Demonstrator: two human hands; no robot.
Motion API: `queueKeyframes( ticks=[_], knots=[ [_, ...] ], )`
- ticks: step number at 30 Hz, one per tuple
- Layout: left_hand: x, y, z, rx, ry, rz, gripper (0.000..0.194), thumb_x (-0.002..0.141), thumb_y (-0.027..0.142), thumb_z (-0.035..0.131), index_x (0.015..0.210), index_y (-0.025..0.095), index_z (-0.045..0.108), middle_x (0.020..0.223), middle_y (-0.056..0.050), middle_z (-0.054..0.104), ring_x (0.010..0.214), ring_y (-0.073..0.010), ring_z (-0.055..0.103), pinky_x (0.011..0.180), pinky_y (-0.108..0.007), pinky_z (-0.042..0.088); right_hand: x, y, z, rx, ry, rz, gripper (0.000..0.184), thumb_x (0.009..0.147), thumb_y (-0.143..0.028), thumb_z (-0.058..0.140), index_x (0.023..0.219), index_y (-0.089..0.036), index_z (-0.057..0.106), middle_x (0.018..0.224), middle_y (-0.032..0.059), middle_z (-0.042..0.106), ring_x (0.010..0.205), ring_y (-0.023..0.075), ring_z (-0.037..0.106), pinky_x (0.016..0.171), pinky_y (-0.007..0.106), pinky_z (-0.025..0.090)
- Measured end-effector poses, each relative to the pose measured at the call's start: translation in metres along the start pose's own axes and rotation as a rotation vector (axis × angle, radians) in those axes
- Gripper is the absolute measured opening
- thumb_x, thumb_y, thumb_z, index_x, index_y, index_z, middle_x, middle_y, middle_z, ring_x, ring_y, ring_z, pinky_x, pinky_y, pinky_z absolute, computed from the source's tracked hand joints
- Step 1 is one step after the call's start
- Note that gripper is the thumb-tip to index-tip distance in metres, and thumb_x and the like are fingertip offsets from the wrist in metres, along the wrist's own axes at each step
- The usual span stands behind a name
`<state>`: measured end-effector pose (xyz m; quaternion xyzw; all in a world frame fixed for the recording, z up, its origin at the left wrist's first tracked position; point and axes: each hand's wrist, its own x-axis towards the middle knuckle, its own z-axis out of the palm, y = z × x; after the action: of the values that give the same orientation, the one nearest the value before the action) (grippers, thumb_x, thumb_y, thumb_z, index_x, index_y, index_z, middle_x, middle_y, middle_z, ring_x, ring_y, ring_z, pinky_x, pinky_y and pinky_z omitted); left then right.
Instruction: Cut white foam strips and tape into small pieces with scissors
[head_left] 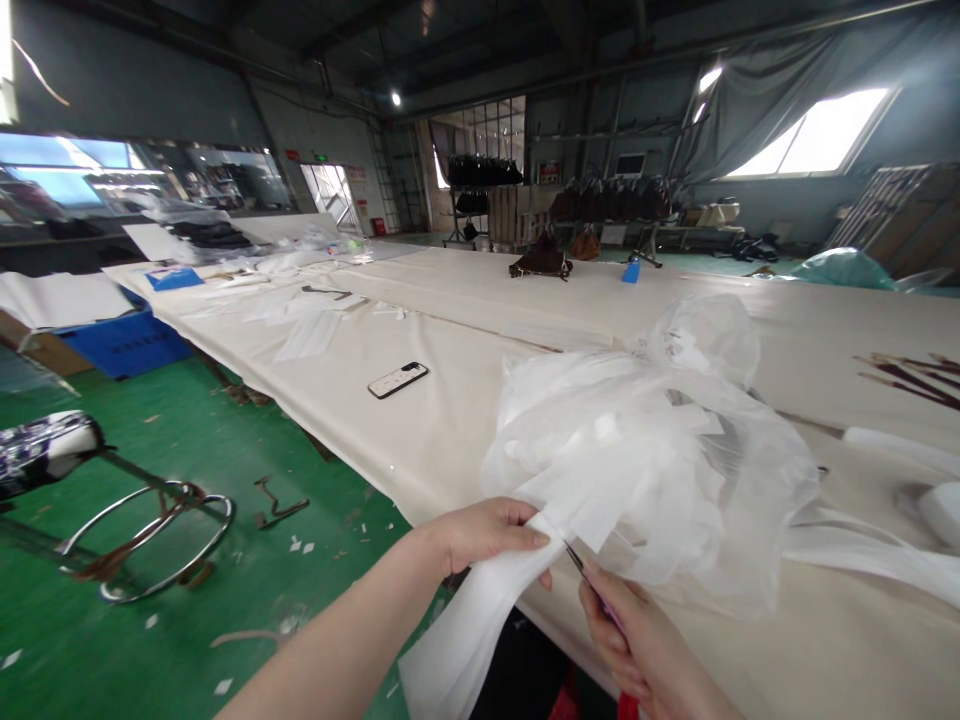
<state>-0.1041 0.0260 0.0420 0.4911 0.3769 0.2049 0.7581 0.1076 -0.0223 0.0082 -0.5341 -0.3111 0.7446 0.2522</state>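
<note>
My left hand is closed on a long white sheet, thin and soft like packing foam or interfacing. The sheet hangs down over the near table edge toward my lap. In my right hand is a pair of scissors, its dark blades at the sheet just right of my left fingers. The scissors' handles are mostly hidden by my fingers. Just beyond both hands, a clear plastic bag lies on the table with more crumpled white sheets in and around it.
The long cream-covered table carries a phone, white strips, a dark bag and brown straps. Left, on the green floor, stand a stool with a metal ring and a blue box. Scraps litter the floor.
</note>
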Motion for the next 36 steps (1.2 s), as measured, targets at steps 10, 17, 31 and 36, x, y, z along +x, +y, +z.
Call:
queueKeyframes(
  ticks=[10,17,31,36],
  knots=[
    [0.000,0.000,0.007,0.252,0.105,0.033,0.043,0.077,0.055,0.067,0.092,0.015,0.066,0.086,-0.007,0.071,0.077,-0.0180,0.063,0.069,-0.025,0.045,0.005,0.001,0.005,-0.094,0.076,-0.018,0.060,0.061,-0.080,0.056,0.057,-0.023,0.039,0.036,-0.0118,0.024,0.027,0.0027,0.015,0.030,0.019,0.006],
    [0.002,-0.002,0.006,0.300,0.152,0.052,0.044,0.078,0.055,0.064,0.094,0.014,0.065,0.086,-0.007,0.071,0.074,-0.0176,0.062,0.067,-0.025,0.045,0.000,-0.004,0.008,-0.075,0.107,-0.034,0.058,0.059,-0.077,0.060,0.056,-0.022,0.040,0.037,-0.0120,0.023,0.029,0.0021,0.014,0.032,0.019,0.006],
    [0.000,-0.001,0.010,0.187,0.121,0.066,0.046,0.073,0.056,0.070,0.086,0.012,0.072,0.081,-0.005,0.070,0.065,-0.0122,0.055,0.060,-0.020,0.040,0.005,0.000,0.008,0.015,0.112,-0.091,0.063,0.054,-0.079,0.064,0.055,-0.021,0.040,0.039,-0.0137,0.019,0.033,0.0009,0.011,0.035,0.019,0.004],
    [-0.001,0.000,0.008,0.020,0.039,0.000,0.049,0.065,0.056,0.077,0.085,0.012,0.072,0.078,-0.006,0.070,0.062,-0.0132,0.057,0.062,-0.023,0.043,-0.002,-0.004,0.010,0.043,0.043,-0.085,0.062,0.055,-0.077,0.067,0.055,-0.021,0.041,0.039,-0.0135,0.021,0.032,0.0005,0.012,0.033,0.018,0.006]
  ],
)
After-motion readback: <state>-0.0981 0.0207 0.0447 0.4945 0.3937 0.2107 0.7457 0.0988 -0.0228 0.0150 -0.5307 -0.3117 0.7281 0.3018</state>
